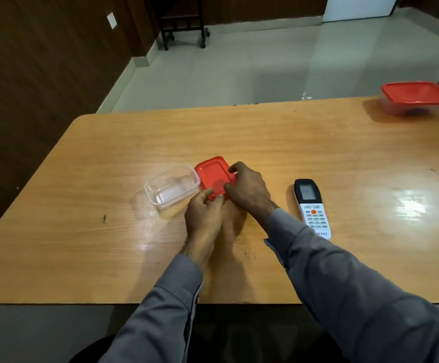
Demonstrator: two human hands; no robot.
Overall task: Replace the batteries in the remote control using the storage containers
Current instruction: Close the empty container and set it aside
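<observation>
Single head-worn wide-angle view. It faces forward and down over the wooden table, close above it. Floor fills the upper frame.

Dim room, overhead glare on the table, blurred wide-angle edges.

The right hand and left hand cover the red lid's near edge — whatever they pinch there is too small to tell. A sleeve hides the remote's lower corner. The far container is blurred — its contents unreadable.
</observation>
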